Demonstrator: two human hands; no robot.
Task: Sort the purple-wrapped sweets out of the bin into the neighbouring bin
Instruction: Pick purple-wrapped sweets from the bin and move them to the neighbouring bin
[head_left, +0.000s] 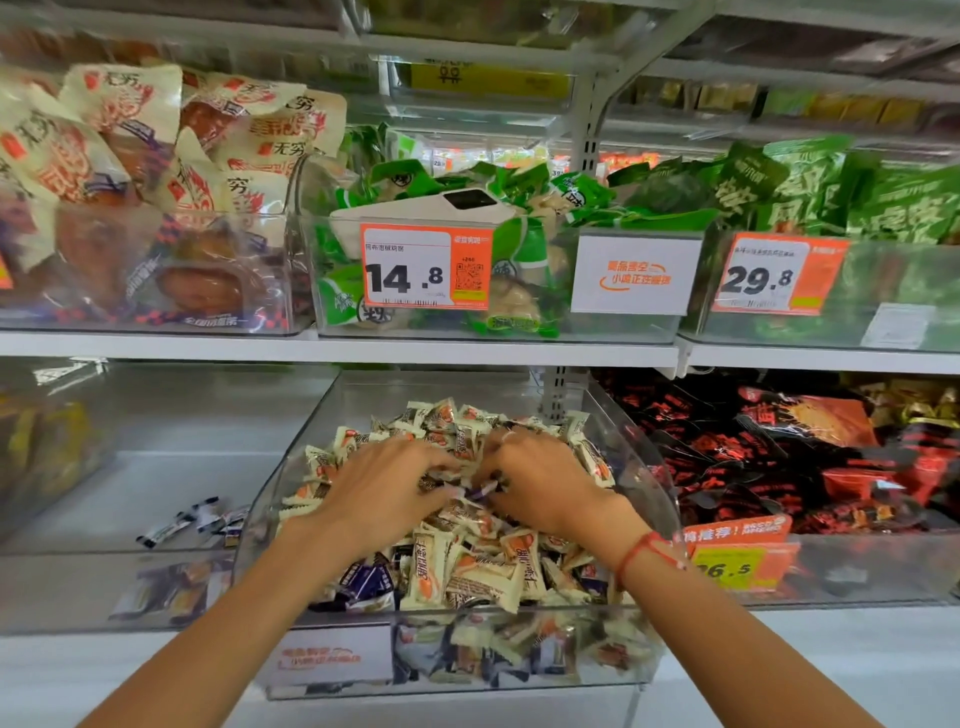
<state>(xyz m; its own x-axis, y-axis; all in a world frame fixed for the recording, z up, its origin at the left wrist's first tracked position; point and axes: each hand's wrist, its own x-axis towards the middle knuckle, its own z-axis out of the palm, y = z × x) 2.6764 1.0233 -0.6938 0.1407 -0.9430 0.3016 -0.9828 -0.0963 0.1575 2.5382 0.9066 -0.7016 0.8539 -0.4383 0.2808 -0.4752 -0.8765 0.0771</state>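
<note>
**Both hands in the sweet bin on a shop shelf**

A person is standing before white metal shop shelving, looking down at the lower shelf (831, 639). A clear plastic bin (641, 470) is sitting pulled forward on it, heaped with small cream-and-orange wrapped sweets (470, 569), with purple-wrapped sweets (369, 579) mixed in near the front left. Both hands are lying on top of the heap, side by side and nearly touching. The left hand (382, 480) is resting with its fingers curled down into the wrappers; whether it is gripping anything I cannot tell. The right hand (540, 475), with a red cord round its wrist, is pinching a purple-wrapped piece (483, 489) between its fingertips at the middle of the pile.

To the left, the neighbouring bin (156, 587) is holding a few purple sweets (195, 519) lying on its floor, well apart from the hands. To the right, a bin of black-and-red packets (789, 457) is carrying an orange and yellow price tag (737, 553).

On the upper shelf (337, 347), three clear bins are standing in a row: cream packets with red lettering (130, 135) at the left, green packets (519, 192) in the middle behind an orange price label (426, 267) reading 14.8, and darker green packets (831, 187) at the right behind a label (776, 275) reading 29.8. A white card (636, 275) is hanging between the two labels.
</note>
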